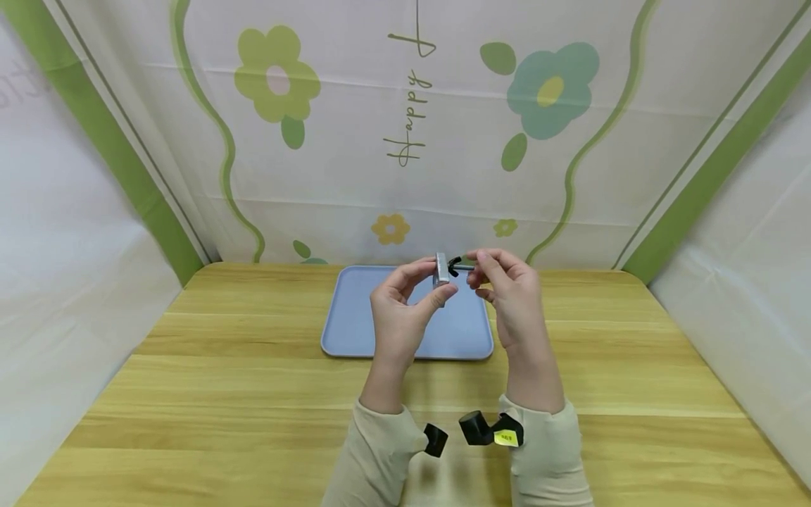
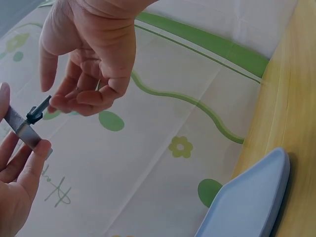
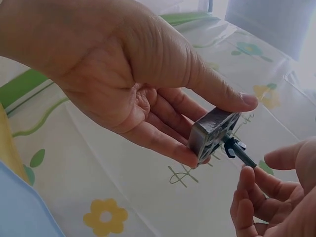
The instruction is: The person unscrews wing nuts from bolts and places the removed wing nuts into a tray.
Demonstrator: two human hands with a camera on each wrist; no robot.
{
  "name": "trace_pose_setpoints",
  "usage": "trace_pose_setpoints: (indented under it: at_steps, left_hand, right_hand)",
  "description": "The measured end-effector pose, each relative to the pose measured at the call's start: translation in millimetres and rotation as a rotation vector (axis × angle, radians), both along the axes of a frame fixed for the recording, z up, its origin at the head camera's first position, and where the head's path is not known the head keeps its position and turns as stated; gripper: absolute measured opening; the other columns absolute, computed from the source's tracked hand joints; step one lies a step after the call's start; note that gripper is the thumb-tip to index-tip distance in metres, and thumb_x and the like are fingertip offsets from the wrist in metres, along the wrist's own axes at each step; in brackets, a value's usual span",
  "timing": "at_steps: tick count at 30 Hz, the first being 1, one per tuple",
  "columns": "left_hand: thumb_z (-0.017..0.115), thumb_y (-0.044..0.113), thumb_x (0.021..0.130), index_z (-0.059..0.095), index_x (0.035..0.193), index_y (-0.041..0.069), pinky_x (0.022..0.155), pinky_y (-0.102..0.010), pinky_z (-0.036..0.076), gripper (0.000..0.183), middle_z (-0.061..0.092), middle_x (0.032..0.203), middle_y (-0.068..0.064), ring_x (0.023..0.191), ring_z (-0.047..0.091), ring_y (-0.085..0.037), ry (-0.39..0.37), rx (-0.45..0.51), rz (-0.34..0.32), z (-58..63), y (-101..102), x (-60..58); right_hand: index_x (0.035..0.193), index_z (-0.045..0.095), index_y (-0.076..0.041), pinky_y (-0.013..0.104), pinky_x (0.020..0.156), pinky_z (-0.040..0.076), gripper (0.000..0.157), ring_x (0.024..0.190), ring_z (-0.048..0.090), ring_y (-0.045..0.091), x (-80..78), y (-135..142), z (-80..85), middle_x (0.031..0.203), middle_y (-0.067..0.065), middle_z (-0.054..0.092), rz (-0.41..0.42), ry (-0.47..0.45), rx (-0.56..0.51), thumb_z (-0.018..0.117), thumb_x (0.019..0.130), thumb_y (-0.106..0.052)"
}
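My left hand (image 1: 400,306) holds a grey metal block (image 1: 442,269) between thumb and fingertips, raised over the tray. A threaded bolt (image 3: 245,156) sticks out of the block's right face. On the bolt, close to the block, sits a black wing nut (image 3: 231,147). The fingertips of my right hand (image 1: 512,294) are right at the bolt's free end. In the right wrist view, its thumb stands apart from the bolt, and its other fingers are loosely bent. The left wrist view also shows the wing nut (image 2: 33,115) between block and fingertips.
Beneath the hands, a light blue tray (image 1: 345,338) lies on the wooden table (image 1: 241,380), near its back edge. A flower-printed white cloth (image 1: 355,169) rises behind the table, with white cloth walls (image 1: 70,232) at both sides. Black wrist cameras (image 1: 476,428) are strapped at both sleeves.
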State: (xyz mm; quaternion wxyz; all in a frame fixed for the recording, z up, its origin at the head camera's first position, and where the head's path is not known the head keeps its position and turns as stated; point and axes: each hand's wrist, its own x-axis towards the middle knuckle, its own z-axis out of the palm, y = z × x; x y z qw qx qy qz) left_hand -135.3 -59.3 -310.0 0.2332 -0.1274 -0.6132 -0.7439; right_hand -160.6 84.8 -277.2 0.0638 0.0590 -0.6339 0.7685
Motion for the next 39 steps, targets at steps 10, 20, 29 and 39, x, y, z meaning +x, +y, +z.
trace_pose_setpoints:
  at_steps: [10,20,29,39]
  left_hand:
    - [0.081,0.003,0.080,0.069,0.111,-0.004,0.088,-0.030,0.061,0.034,0.068,0.122,-0.016,0.117,0.065,-0.021,0.026,-0.005,-0.009,-1.8,2.3,-1.5]
    - [0.081,0.003,0.080,0.069,0.111,-0.004,0.081,-0.029,0.062,0.034,0.068,0.123,-0.015,0.118,0.064,-0.020,0.015,0.010,-0.015,-1.8,3.0,-1.1]
    - [0.081,0.003,0.080,0.069,0.110,-0.003,0.077,-0.027,0.062,0.033,0.068,0.122,-0.014,0.118,0.064,-0.020,0.011,0.009,-0.002,-1.6,1.8,-1.5]
    - [0.082,0.002,0.080,0.069,0.109,-0.004,0.076,-0.024,0.062,0.032,0.069,0.120,-0.014,0.115,0.065,-0.020,0.011,0.020,0.005,-2.0,0.5,-2.3]
  right_hand:
    - [0.084,0.071,-0.022,0.023,0.066,0.047,0.026,0.066,0.058,0.008,-0.4,-3.4,-2.0,0.069,-0.005,0.063,0.067,-0.004,-0.020,0.054,0.104,-0.021]
    - [0.079,0.071,-0.021,0.023,0.068,0.054,0.026,0.067,0.060,0.009,-1.5,-3.2,-2.5,0.071,-0.006,0.064,0.077,0.014,-0.005,0.059,0.100,-0.013]
    - [0.078,0.075,-0.022,0.025,0.078,0.058,0.026,0.077,0.065,0.009,-1.7,-0.8,-2.3,0.075,-0.007,0.069,0.112,0.015,-0.004,0.063,0.098,-0.010]
    - [0.091,0.078,-0.021,0.022,0.090,0.056,0.026,0.095,0.068,0.010,-3.0,4.1,-4.0,0.097,-0.006,0.071,0.207,0.053,-0.039,0.063,0.095,0.000]
